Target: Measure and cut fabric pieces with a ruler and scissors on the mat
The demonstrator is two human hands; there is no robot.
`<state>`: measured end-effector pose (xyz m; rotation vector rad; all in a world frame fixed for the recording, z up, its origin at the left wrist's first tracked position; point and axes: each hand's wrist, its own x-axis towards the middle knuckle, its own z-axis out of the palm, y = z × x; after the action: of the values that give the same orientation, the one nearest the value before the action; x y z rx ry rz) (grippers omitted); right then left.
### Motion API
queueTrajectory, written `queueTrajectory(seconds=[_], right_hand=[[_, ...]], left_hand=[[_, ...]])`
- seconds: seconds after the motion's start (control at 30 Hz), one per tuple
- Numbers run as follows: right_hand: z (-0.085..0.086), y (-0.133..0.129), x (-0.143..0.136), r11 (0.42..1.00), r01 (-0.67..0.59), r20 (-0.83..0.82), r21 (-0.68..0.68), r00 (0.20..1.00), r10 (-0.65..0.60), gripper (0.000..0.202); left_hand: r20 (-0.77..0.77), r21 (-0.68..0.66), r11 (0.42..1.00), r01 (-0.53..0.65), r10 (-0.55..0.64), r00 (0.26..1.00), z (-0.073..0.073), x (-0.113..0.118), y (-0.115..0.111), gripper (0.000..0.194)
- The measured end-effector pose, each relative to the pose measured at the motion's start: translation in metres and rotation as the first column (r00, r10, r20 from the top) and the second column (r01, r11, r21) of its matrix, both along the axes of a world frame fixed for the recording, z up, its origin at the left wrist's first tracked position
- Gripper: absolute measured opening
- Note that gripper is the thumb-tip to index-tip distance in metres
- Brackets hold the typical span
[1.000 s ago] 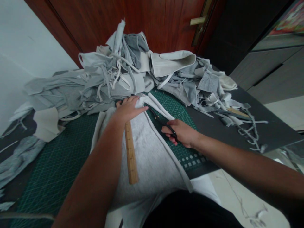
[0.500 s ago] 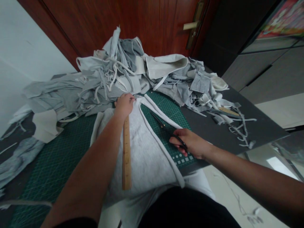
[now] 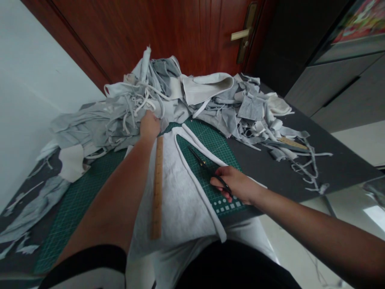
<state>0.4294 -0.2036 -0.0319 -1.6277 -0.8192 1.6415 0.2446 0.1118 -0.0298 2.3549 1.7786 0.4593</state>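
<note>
One pair of black scissors [image 3: 203, 165] is gripped in the right hand [image 3: 236, 184]; the left hand [image 3: 150, 125] is at the fabric scraps [image 3: 116, 114], its grip undeterminable.

Mat [image 3: 216, 140]: green, ruled with a fine pale grid; whitish dots [image 3: 224, 200] and squares [image 3: 227, 207] in rows at its near right corner. Cloth [image 3: 183, 192] over mat: pale grey, faintly mottled. Ruler [image 3: 158, 188], also over mat: yellowish brown, darker marks along it. Scissors [image 3: 207, 168] over mat: black, brass-coloured screw [image 3: 202, 163]. Scraps [image 3: 168, 105] heaped beyond mat: off-white through pale to slate grey, mixed. Table [image 3: 270, 172] around mat: charcoal, plain. Door [image 3: 180, 32] beyond mat: reddish brown; its handle [image 3: 240, 35] brass-coloured. Wall [image 3: 39, 80] left of mat: bluish white. Cupboard [image 3: 325, 88] right of mat: grey. Sleeve [image 3: 87, 259], near side of mat: black with one pale grey band [image 3: 96, 279].
</note>
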Motion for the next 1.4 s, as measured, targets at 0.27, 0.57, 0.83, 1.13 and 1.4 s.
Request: queueTrajectory(seconds=[0.27, 0.57, 0.83, 1.13, 1.4], right_hand=[[0.0, 0.0, 0.002, 1.0, -0.01, -0.021, -0.018, 1.0, 0.009, 0.02], [0.002, -0.01, 0.003, 0.999, -0.036, 0.008, -0.021, 0.999, 0.037, 0.022], [0.014, -0.034, -0.005, 0.997, -0.011, -0.037, -0.072, 0.999, 0.008, 0.024], [0.005, 0.012, -0.019, 1.0, 0.029, -0.036, -0.012, 0.999, -0.029, 0.029], [0.01, 0.029, -0.031, 0.999, -0.031, -0.039, 0.011, 0.999, 0.031, 0.026]], left_hand=[[-0.082, 0.146, 0.981, 0.127, -0.116, 0.99, -0.002, 0.002, -0.035, 0.027], [-0.253, 0.08, 0.926, 0.369, -0.339, 0.906, -0.031, 0.008, -0.092, 0.044], [-0.152, 0.061, 0.95, 0.306, -0.294, 0.944, -0.032, 0.014, -0.116, 0.04], [-0.133, 0.055, 0.975, 0.215, -0.207, 0.969, -0.034, -0.006, -0.102, 0.042], [0.042, 0.062, 0.998, 0.015, -0.018, 0.999, -0.028, -0.006, -0.099, 0.026]])
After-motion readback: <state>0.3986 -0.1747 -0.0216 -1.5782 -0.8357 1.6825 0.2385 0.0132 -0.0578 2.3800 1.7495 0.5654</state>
